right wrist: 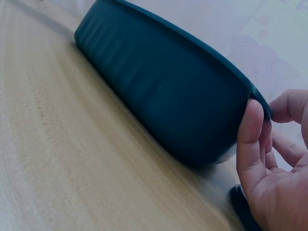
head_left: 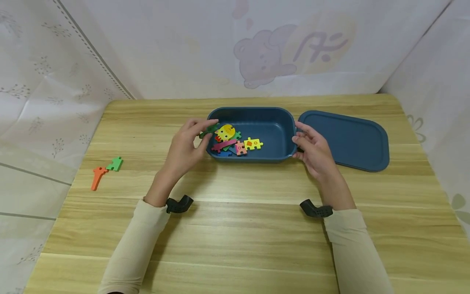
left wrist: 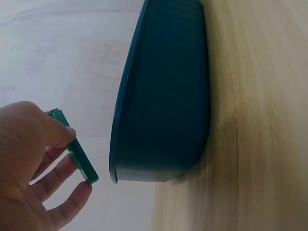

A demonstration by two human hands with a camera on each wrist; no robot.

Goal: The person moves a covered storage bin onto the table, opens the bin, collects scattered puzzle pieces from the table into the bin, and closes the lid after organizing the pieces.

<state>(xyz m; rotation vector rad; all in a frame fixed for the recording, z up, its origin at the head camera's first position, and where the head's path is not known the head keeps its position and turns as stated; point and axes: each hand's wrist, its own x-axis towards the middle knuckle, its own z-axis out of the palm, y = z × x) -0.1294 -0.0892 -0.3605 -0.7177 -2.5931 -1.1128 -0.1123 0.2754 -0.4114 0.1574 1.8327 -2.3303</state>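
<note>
A dark blue rectangular box stands without its lid on the table. Several colourful puzzle pieces lie in its left half, among them a yellow piece with an animal face, a yellow piece and a dark pink strip. At the box's left rim my left hand pinches a dark green puzzle piece between thumb and fingers; the left wrist view shows it apart from the box wall. My right hand holds the box's right end, thumb and fingers at the rim.
The blue lid lies flat to the right of the box, partly behind my right hand. An orange puzzle piece and a light green one lie at the table's left side. A patterned curtain hangs behind the wooden table.
</note>
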